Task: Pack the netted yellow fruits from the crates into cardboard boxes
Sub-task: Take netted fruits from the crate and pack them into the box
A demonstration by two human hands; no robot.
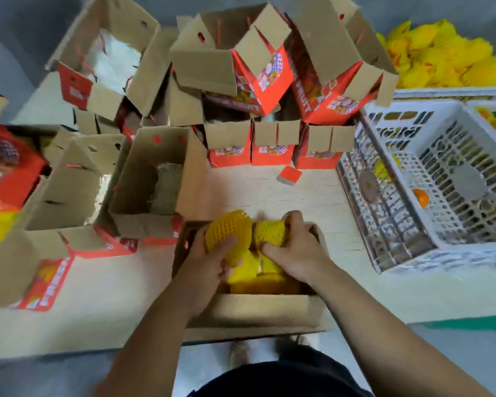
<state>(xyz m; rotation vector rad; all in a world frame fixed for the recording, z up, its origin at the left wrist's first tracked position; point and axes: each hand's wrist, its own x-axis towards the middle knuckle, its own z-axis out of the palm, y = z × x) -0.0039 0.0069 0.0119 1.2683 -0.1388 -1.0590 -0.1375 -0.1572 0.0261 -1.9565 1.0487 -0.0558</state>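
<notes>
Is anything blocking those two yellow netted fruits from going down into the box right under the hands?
Nothing foreign. The left hand and right hand each grip a netted fruit above the open box; only packed fruits lie beneath.

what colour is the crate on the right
White, a lattice-walled plastic crate; the head view, the only one, shows it.

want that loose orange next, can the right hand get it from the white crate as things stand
Probably not yet: the right hand grips a netted fruit. The orange lies uncovered in the open crate, so otherwise the way looks free.
</notes>
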